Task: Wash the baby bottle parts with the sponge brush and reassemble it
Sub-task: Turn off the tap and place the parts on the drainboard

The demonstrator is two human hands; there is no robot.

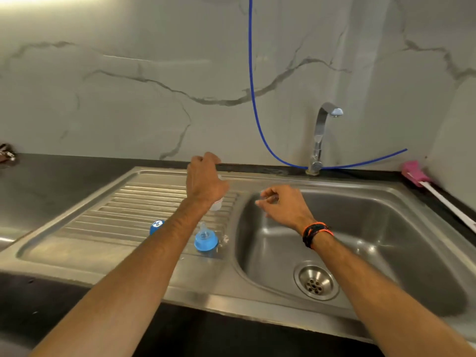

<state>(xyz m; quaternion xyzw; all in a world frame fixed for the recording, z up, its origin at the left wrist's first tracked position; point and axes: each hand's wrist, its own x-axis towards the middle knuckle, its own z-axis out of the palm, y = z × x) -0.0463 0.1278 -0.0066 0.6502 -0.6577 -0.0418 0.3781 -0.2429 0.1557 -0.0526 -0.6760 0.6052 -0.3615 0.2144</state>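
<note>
My left hand [206, 177] is over the ribbed drainboard [123, 210], its fingers curled round the clear bottle body [216, 205], which shows only below the palm. The blue screw ring with its clear teat [205, 239] stands upright on the drainboard near the basin's edge. A blue cap [157, 226] lies to its left, partly behind my forearm. My right hand [282, 203] hovers over the basin's left rim with loosely curled fingers, blurred, and nothing visible in it. The pink sponge brush [415, 173] with a white handle lies on the counter at the far right.
The steel sink basin [386, 228] has a drain strainer [315, 282] at its front. A chrome tap [322, 135] stands behind it, with no water running. A blue hose [253, 99] hangs down the marble wall. Dark counter surrounds the sink.
</note>
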